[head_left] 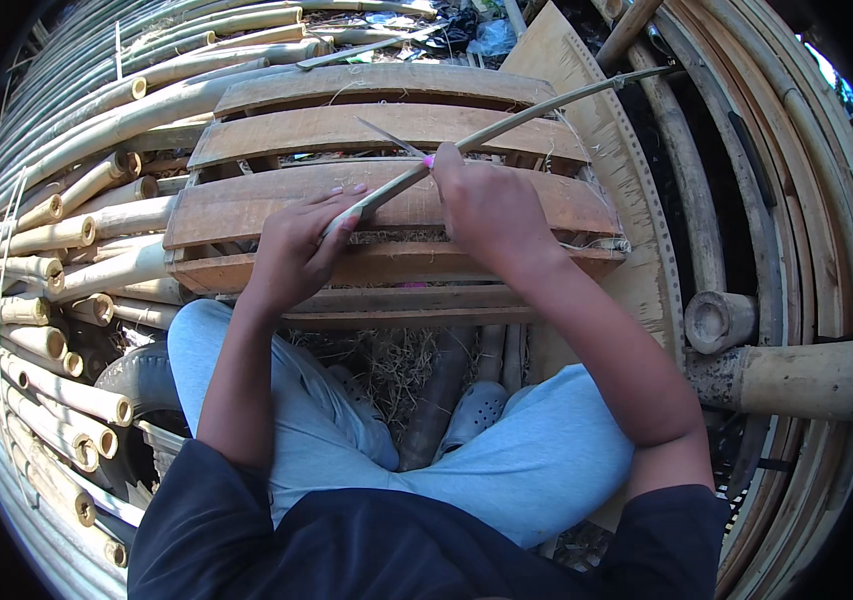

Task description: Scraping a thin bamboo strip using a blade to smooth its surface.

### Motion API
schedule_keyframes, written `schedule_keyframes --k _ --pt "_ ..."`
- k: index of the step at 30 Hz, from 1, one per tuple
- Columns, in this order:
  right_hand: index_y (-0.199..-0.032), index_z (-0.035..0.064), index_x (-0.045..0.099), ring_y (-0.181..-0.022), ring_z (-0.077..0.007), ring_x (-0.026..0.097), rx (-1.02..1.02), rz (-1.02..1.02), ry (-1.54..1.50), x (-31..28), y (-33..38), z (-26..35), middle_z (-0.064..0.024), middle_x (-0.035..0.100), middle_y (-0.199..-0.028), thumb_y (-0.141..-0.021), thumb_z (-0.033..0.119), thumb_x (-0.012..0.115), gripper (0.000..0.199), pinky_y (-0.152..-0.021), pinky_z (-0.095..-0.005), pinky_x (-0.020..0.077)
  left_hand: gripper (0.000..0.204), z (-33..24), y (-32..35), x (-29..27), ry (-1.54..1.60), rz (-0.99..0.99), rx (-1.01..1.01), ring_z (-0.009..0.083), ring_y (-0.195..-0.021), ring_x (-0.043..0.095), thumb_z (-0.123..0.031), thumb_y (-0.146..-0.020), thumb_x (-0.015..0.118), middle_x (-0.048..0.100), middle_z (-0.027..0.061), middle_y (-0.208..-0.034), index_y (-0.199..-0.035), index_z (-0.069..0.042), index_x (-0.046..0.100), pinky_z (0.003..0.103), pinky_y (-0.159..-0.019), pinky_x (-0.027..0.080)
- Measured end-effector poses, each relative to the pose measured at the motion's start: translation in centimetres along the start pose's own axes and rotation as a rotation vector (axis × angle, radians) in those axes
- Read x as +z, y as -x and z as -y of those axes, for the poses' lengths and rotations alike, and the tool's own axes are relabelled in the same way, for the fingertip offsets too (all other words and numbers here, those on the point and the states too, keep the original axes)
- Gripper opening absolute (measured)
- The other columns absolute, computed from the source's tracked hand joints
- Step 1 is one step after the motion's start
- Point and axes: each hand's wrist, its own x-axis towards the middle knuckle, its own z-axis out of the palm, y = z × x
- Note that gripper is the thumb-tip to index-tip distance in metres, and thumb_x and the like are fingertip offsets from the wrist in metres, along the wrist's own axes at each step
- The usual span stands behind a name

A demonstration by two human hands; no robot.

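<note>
A long, narrow bamboo strip (521, 121) slants over a slatted wooden bench, its near end low on the left and its far end up to the right. My left hand (298, 240) grips the near end, with the thumb along the strip and the fingers beneath and beyond it. Closed in a fist, my right hand (491, 205) is around a small knife (391, 137). The thin blade points up and left across the strip. A bit of bright pink shows at the base of the blade; the rest of the handle is hidden in my fist.
The bench (276, 195) stands before my knees. Stacked bamboo poles (66, 235) crowd the left side. A plywood sheet (636, 210) leans behind the bench's right end, with a thick bamboo post (811, 380) and long wooden boards (821, 200) farther right. Dry shavings (396, 375) lie between my feet.
</note>
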Motion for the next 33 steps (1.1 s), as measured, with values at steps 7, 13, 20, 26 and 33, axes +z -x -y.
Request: schedule_keyframes --k 7,13,20,26,33 --pt "-0.087 0.0055 0.054 -0.057 -0.024 0.071 -0.038 -0.076 0.14 0.4 -0.3 -0.2 -0.0091 0.066 -0.059 -0.102 0.02 0.051 0.021 -0.049 -0.0351 0.0566 0.019 0.0 0.1 -0.2 -0.041 -0.017 0.021 0.0354 -0.115 0.065 -0.01 -0.097 0.059 0.07 0.018 -0.116 -0.11 0.0 0.069 0.041 -0.099 0.052" --pt "-0.091 0.0034 0.055 -0.059 -0.0271 0.071 -0.095 0.013 0.152 0.3 1.3 3.2 -0.0111 0.066 -0.059 -0.1 0.017 0.052 0.017 -0.049 -0.0366 0.0569 0.02 -0.2 0.0 -0.4 -0.023 -0.005 0.016 0.0357 -0.115 0.065 -0.012 -0.098 0.058 0.07 0.0182 -0.117 -0.11 0.0 0.069 0.042 -0.102 0.05" --pt "-0.093 0.0026 0.054 -0.062 -0.0288 0.072 0.175 0.0 0.219 -0.5 -0.7 -2.4 -0.0125 0.067 -0.062 -0.099 0.016 0.052 0.015 -0.05 -0.0384 0.0568 0.019 0.0 0.1 -0.2 0.008 -0.007 -0.024 0.0359 -0.114 0.065 -0.012 -0.098 0.058 0.07 0.0189 -0.116 -0.106 0.001 0.07 0.042 -0.101 0.051" --pt "-0.094 0.0037 0.055 -0.061 -0.0284 0.072 -0.072 0.032 0.131 0.4 0.0 0.2 -0.0131 0.067 -0.063 -0.099 0.015 0.053 0.013 -0.052 -0.0377 0.0575 0.02 -0.1 0.0 -0.4 0.028 -0.009 -0.012 0.0363 -0.115 0.065 -0.013 -0.099 0.057 0.071 0.0193 -0.114 -0.107 0.0 0.07 0.042 -0.101 0.051" --pt "-0.094 0.0041 0.054 -0.061 -0.0311 0.071 0.116 -0.017 0.167 0.1 -0.5 -2.5 -0.0147 0.067 -0.062 -0.099 0.017 0.053 0.014 -0.053 -0.0413 0.0577 0.02 -0.1 -0.1 -0.4 0.041 0.007 -0.007 0.0358 -0.114 0.065 -0.012 -0.099 0.057 0.071 0.02 -0.112 -0.105 0.001 0.07 0.042 -0.103 0.05"
